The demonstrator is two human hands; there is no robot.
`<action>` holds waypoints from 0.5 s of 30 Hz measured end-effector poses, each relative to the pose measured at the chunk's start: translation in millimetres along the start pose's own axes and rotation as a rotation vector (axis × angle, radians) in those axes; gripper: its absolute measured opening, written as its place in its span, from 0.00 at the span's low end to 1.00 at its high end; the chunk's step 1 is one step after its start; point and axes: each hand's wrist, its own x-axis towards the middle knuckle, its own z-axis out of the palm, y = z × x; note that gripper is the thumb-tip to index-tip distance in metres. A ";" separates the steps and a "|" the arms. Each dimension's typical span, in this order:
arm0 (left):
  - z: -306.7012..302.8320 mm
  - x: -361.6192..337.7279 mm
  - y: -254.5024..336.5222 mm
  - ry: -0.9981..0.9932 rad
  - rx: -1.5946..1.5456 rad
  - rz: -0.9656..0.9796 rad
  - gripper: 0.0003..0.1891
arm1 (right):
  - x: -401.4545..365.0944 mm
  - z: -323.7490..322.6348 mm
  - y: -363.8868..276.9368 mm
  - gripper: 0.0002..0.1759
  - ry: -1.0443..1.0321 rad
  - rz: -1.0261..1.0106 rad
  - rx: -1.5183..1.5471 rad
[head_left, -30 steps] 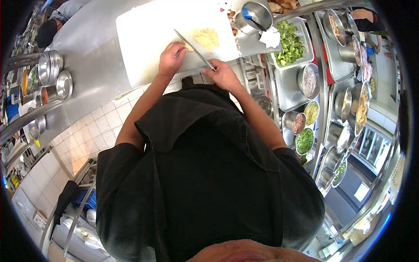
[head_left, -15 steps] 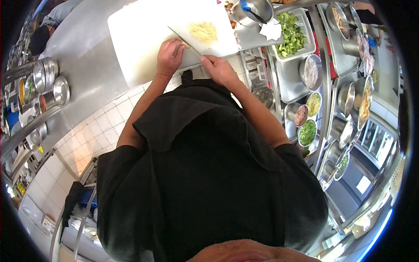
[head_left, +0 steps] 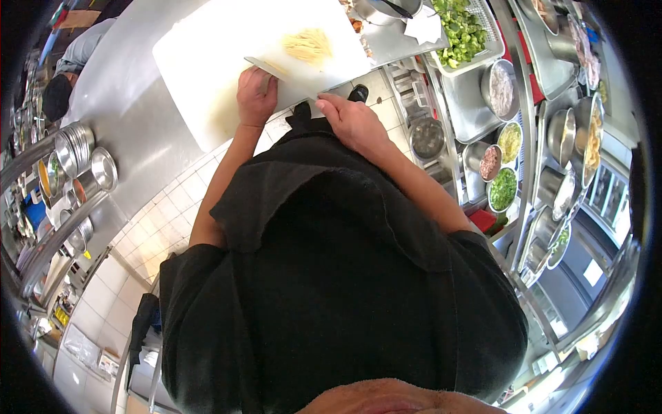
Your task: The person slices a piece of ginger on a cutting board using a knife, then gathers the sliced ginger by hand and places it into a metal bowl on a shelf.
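Note:
My right hand (head_left: 355, 125) is closed around the handle of a kitchen knife (head_left: 286, 76). Its blade points left across a white cutting board (head_left: 200, 69). Close to the blade, on the near side, my left hand (head_left: 257, 96) rests on the board with its fingers curled; what lies under them is hidden. A small pale yellow piece (head_left: 276, 67) shows just by the blade. Beyond the knife lies a loose pile of thin pale yellow strips (head_left: 307, 46).
Right of the board are a metal bowl (head_left: 379, 10), a white basket of chopped greens (head_left: 458, 34) and several bowls of ingredients on metal racks. Stacked metal bowls (head_left: 74, 148) stand left on the steel counter (head_left: 131, 103). Another person (head_left: 65, 90) is at the far left.
The whole view has shifted and tilted a little. Both hands and the knife have moved slightly relative to the strips, and the blade now lies flatter across the board.

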 end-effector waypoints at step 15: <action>-1.6 2.0 2.9 0.010 -0.007 -0.039 0.10 | 2.4 -7.5 -3.8 0.28 -0.123 0.080 0.033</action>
